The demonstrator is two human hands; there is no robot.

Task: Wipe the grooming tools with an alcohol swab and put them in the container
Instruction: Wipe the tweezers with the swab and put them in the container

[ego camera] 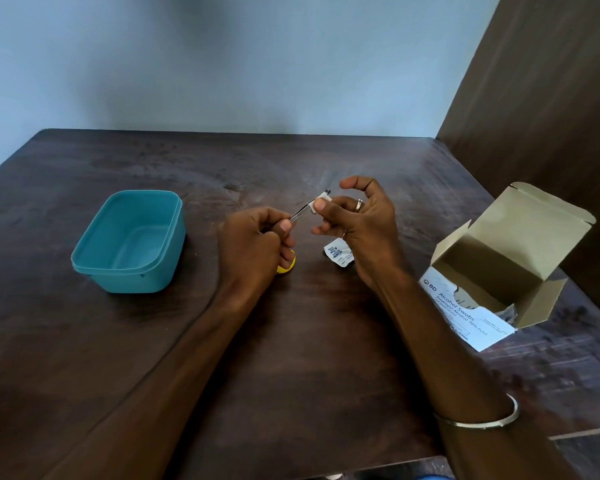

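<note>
My left hand (253, 237) grips the handle end of thin metal tweezers (300, 213), held above the middle of the dark wooden table (291, 341). My right hand (357, 216) pinches a small white alcohol swab (317, 201) around the tweezers near their dark tip, thumb on top. A yellow object (287, 267) lies on the table, mostly hidden under my left hand. The teal plastic container (94, 258) stands to the left, with nothing visible inside.
A torn swab wrapper (338, 253) lies on the table below my right hand. An open cardboard box of alcohol swabs (499, 271) sits at the right, beside a dark wooden panel (551, 116). A pale blue wall is behind the table.
</note>
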